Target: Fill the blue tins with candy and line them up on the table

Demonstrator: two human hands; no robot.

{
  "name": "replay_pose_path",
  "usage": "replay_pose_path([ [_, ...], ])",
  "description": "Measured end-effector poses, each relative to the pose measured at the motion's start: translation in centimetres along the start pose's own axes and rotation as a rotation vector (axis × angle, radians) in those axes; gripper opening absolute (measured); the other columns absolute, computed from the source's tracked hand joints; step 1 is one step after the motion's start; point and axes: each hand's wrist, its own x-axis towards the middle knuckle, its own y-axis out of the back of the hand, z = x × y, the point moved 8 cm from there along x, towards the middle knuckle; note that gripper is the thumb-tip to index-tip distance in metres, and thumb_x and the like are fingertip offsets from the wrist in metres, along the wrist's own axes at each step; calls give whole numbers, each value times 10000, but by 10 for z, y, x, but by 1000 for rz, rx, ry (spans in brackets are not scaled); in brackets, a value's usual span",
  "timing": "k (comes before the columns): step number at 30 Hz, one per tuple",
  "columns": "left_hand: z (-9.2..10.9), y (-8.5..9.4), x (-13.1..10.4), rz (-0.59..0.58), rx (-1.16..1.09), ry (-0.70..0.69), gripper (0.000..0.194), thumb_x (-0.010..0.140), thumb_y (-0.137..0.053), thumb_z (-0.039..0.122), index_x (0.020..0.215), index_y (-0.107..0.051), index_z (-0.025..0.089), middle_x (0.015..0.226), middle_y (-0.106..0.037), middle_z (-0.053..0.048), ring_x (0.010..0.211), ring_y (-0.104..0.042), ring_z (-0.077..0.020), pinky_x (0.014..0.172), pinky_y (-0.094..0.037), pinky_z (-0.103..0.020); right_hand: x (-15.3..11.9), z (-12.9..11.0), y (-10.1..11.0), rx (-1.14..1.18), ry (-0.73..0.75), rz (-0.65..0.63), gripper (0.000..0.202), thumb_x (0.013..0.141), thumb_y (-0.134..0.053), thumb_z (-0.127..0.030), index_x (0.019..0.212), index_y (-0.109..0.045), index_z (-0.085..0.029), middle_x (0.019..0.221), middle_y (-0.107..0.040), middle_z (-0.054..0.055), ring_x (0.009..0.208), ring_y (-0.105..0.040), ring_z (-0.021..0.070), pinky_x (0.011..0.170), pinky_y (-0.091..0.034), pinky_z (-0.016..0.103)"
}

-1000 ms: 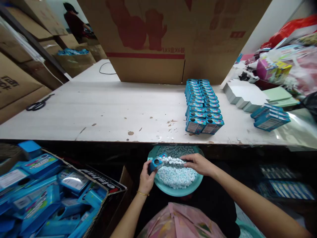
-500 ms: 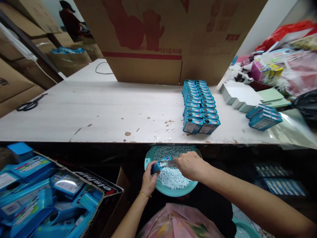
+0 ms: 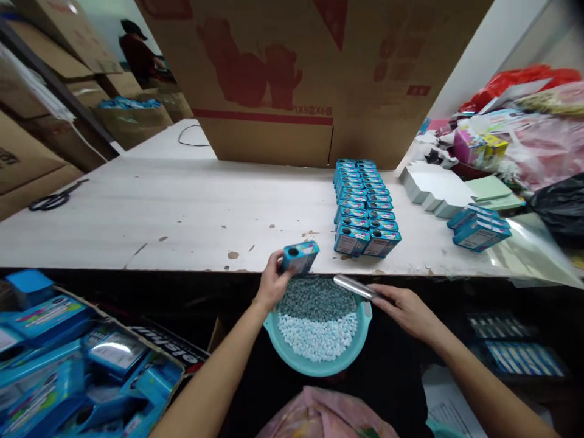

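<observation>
Sitting near the pink apron (image 3: 319,413), the basin (image 3: 314,369) contains many small pale pellets (image 3: 318,337), of which the far part is in shadow. At the near left, loose blue boxes (image 3: 45,389) fill an open carton (image 3: 166,348). The left hand (image 3: 272,280) grasps the left end of one box (image 3: 300,261), which is at the far side of the basin, by the near edge of the table (image 3: 205,225); whether it touches the table, I cannot tell. This box seems to be of thin card, so I judge it light, rather stiff along the edges, but easy to dent on its flat faces; a gentle hold on the sides, away from the dark round spot on top, would be suitable. The right hand (image 3: 408,313) has its fingers closed around the right end of a metal scoop (image 3: 353,287), probably hard, smooth and a little slippery, so a firm grip at this end is sensible. The left arm stretches forward and slightly right; the right arm slants from the near right, and the scoop points left above the basin. Farther, two rows of boxes (image 3: 367,236) stand on the table, with a big carton (image 3: 274,137) behind them.
</observation>
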Motion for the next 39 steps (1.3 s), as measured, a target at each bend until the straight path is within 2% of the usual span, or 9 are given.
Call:
replay_pose_path([
  [5,-5,-24,56,-30,101,-1,432,637,-541,129,1060,-454,148,1010,-551,-102,944,-525,-210,866,-403,-379,-11,17,-67,79,-19,-175,404,788,-392,-439,1078,-578,-229,1075,-604,40,986,-545,228,857,-418,333],
  [9,9,17,19,179,289,-131,488,704,-516,192,1174,-389,157,1186,-455,-129,1106,-425,-208,953,-332,-362,-8,32,-102,134,-20,-236,456,746,-424,-509,1065,-592,-229,1109,-582,39,1027,-522,240,891,-406,326],
  [13,35,138,-73,593,658,-113,308,747,-483,262,1041,-477,168,1061,-497,-110,1060,-443,-212,937,-329,-375,6,47,-125,148,9,-308,468,705,-458,-539,1046,-606,-254,1104,-582,20,1025,-523,240,894,-411,321],
  [17,35,283,-171,958,1000,319,502,675,-559,317,1122,-411,143,1210,-385,-172,1173,-324,-313,947,-259,-488,16,44,-133,111,35,-310,470,682,-470,-547,1013,-626,-251,1072,-600,27,997,-540,255,865,-437,339],
  [21,-13,345,-222,642,1041,731,750,472,-720,347,1146,-424,206,1292,-349,-168,1214,-244,-398,923,-238,-554,22,21,-136,111,36,-338,468,676,-474,-547,1002,-633,-253,1061,-605,28,989,-545,255,859,-438,327],
  [24,-21,349,-232,548,1035,646,690,487,-711,330,1119,-465,207,1267,-412,-134,1210,-303,-333,962,-264,-460,24,9,-138,138,44,-352,458,686,-469,-538,1008,-630,-256,1059,-607,27,987,-548,248,846,-443,304],
  [30,32,341,-240,1002,405,425,432,637,-583,390,1022,-513,206,1013,-601,-69,959,-548,-251,847,-413,-431,27,22,-141,258,8,-329,400,641,-545,-512,926,-659,-256,987,-644,40,921,-575,255,771,-470,298],
  [34,28,256,-214,795,-414,426,382,677,-545,439,995,-537,227,1033,-607,-61,983,-540,-260,809,-441,-464,19,0,-158,543,-150,-394,459,663,-533,-499,1000,-605,-196,550,-587,9,475,-527,148,391,-389,229],
  [39,-20,104,-185,425,-774,555,387,645,-551,519,947,-568,279,1072,-598,-42,1117,-445,-284,894,-376,-492,14,-86,-179,1115,-220,-273,372,628,-597,-403,907,-532,-165,495,-399,-86,331,-271,25,319,-187,170],
])
